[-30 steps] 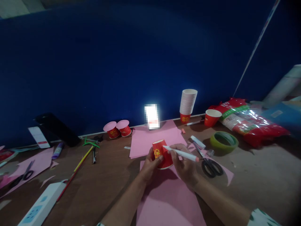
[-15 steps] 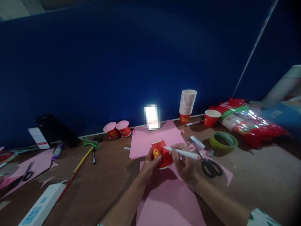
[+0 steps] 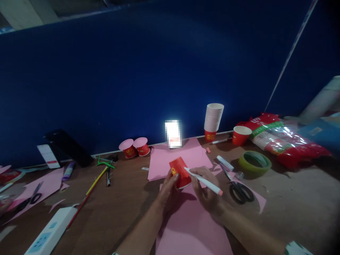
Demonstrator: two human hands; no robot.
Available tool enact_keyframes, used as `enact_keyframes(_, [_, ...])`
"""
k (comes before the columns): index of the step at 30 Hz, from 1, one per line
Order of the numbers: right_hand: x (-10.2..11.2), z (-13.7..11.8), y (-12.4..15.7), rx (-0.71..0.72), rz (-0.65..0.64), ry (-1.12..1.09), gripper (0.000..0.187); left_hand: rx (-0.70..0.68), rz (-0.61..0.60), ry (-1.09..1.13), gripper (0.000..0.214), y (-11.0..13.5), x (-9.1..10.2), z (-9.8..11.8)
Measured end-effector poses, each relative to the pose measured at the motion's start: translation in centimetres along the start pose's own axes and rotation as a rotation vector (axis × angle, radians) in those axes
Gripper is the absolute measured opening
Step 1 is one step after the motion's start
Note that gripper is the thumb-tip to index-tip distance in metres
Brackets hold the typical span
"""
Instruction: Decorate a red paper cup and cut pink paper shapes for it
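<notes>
Left hand (image 3: 169,188) gripping tapered red paper cup (image 3: 182,170), right hand (image 3: 206,191) pinching slim white marker (image 3: 209,184), flat pink sheet (image 3: 193,228) below

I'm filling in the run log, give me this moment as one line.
left hand: holds red cup, tilted | right hand: holds white marker, tip at cup | beneath: pink sheet

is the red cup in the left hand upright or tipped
Tipped: the red cup slants in the left hand, its upper end leaning left of its lower end.
</notes>
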State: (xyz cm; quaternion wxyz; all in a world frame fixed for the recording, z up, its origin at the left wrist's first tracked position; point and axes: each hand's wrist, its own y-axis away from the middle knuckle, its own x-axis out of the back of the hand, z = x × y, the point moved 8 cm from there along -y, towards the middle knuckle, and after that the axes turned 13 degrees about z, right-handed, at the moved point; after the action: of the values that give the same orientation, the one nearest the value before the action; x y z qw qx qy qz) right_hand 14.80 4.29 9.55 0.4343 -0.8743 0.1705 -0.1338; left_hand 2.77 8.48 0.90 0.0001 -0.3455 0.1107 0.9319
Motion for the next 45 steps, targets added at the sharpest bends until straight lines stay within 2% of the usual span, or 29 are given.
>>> enact_keyframes(7, [-0.1, 0.4, 0.0, -0.03, 0.031, -0.022, 0.013, 0.029, 0.023, 0.018, 0.047, 0.0, 0.4, 0.0])
enact_keyframes(16, [-0.3, 0.9, 0.3, -0.062, -0.017, -0.012, 0.015, 0.024, 0.06, 0.037, 0.045, -0.2, 0.6, 0.3])
enact_keyframes(23, [-0.3, 0.8, 0.4, -0.088, -0.033, 0.004, 0.013, 0.018, 0.017, 0.109, 0.031, -0.4, 0.1, 0.3])
enact_keyframes(28, [-0.4, 0.7, 0.3, -0.079, -0.048, 0.016, 0.011, 0.02, 0.041, 0.104, 0.024, 0.0, 0.0, 0.5])
enact_keyframes(33, [-0.4, 1.5, 0.3, -0.191, -0.044, 0.035, 0.007, -0.006, 0.053, 0.1, 0.022, 0.8, -0.6, 0.9])
enact_keyframes(37, [-0.2, 2.0, 0.1, -0.269, -0.02, 0.039, 0.006, -0.043, 0.031, 0.071, 0.025, 1.1, -1.1, 1.2])
enact_keyframes(45, [0.0, 2.0, -0.2, -0.269, 0.013, 0.032, 0.006, 0.007, 0.005, -0.005, 0.041, 0.5, -0.5, 0.2])
